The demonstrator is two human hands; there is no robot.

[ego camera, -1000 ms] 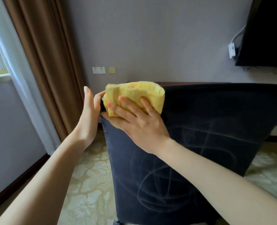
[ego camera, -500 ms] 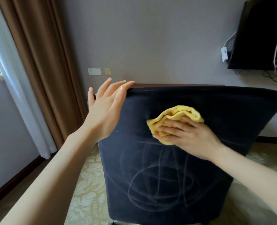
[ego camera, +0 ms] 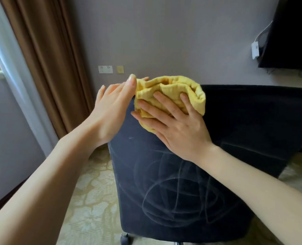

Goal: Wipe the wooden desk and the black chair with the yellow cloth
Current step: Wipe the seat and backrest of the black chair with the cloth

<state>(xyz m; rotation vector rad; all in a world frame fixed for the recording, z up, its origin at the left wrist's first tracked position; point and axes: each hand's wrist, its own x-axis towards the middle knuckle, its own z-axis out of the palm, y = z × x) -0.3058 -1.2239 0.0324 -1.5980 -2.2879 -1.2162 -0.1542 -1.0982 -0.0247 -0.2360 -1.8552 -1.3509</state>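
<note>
The black chair (ego camera: 235, 156) fills the middle and right of the view, its back facing me with pale curved wipe streaks on the fabric. A bunched yellow cloth (ego camera: 173, 89) lies against the back's upper left corner. My right hand (ego camera: 178, 126) presses it there with straight, spread fingers. My left hand (ego camera: 111, 110) is flat and upright at the chair's left edge, its fingertips touching the cloth. The wooden desk is hidden behind the chair.
A brown curtain (ego camera: 46, 68) and a white sheer hang at the left by a window. Wall sockets (ego camera: 105, 69) sit on the grey wall. A black screen (ego camera: 291, 32) with a white cable is mounted at the upper right. Patterned carpet (ego camera: 93, 200) covers the floor.
My right hand has moved the cloth from the middle of the chair back up to its upper left corner. My left hand shifted slightly beside that corner.
</note>
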